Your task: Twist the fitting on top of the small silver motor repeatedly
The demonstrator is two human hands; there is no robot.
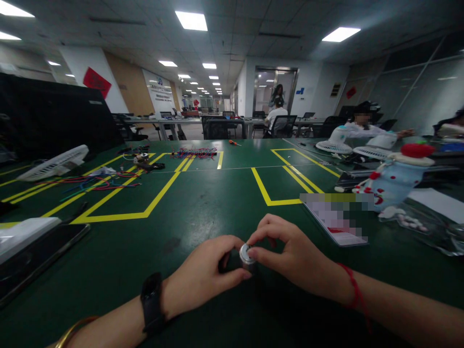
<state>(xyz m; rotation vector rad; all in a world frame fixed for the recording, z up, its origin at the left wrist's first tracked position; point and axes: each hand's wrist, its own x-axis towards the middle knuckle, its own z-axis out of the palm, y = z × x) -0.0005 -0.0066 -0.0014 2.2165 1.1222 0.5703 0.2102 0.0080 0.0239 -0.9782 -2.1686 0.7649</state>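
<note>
A small silver metal cylinder point(247, 257) with a round, pale top stands near the front of the green table. My left hand point(205, 268), a black watch on its wrist, curls around the cylinder's left side with thumb and fingers. From the right, my right hand point(286, 244) has its thumb and index finger closed at the cylinder's top rim. Whether a tiny part sits between those right fingertips is too small to make out. The cylinder's lower left side is partly hidden by my left hand.
Right of my hands lie a blurred card-like pack point(335, 224) and a blue snowman figure point(397, 179). Loose coloured wires point(101, 181) and a white fan point(54, 164) are at left, a black phone-like slab point(43, 258) nearer. An orange screwdriver point(234, 142) lies far back. People sit beyond.
</note>
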